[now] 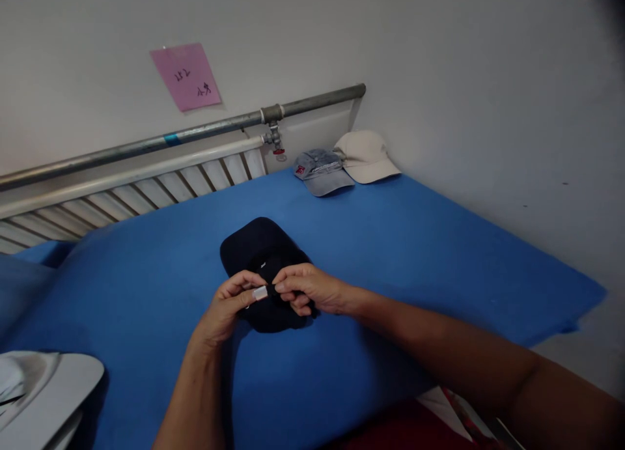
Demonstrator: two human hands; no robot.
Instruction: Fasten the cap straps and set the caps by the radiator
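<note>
A black baseball cap (pixel 258 241) lies on the blue table cover in front of me, its brim pointing away to the upper left. At its near side, my left hand (pixel 234 300) pinches a small silver metal buckle (pixel 260 293) between thumb and fingers. Just right of the buckle, my right hand (pixel 307 287) is closed with thumb and forefinger on the dark strap (pixel 272 290). The two sets of fingertips almost meet. Part of the cap's crown is covered by my hands.
A grey-blue cap (pixel 325 173) and a cream cap (pixel 368 157) sit at the far corner by the wall. White caps (pixel 58 391) are at the lower left. A radiator (pixel 131 193) and a metal pipe (pixel 219 124) run along the back, below a pink paper (pixel 186 77).
</note>
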